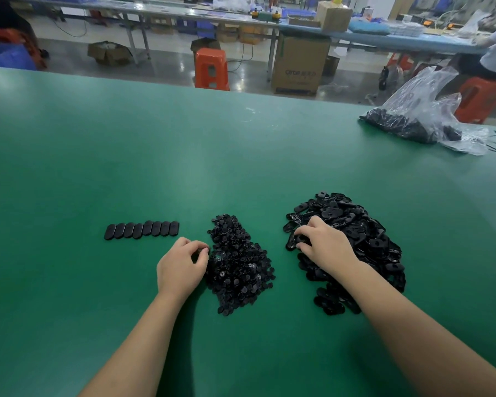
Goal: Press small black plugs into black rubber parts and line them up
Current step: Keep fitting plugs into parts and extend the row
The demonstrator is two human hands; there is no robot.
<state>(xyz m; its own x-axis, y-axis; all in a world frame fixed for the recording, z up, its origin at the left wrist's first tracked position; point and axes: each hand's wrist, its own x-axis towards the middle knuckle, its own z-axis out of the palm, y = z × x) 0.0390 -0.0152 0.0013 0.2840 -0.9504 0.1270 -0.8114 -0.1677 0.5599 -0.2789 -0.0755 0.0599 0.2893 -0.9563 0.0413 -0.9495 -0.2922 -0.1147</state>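
On the green table (184,156) lie two black heaps. The smaller heap of small round plugs (238,267) is in the middle; the bigger heap of oblong rubber parts (352,242) is to its right. My left hand (181,267) sits at the plug heap's left edge, fingers curled, pinching a small black plug. My right hand (324,245) lies on the left side of the rubber-part heap, fingers curled round one oblong part. A row of several finished parts (142,230) lies side by side to the left of the heaps.
A clear plastic bag (421,116) with more black parts lies at the table's far right, with some cables beside it. Beyond the far edge are orange stools, cardboard boxes, another long workbench, and a seated person at the upper right.
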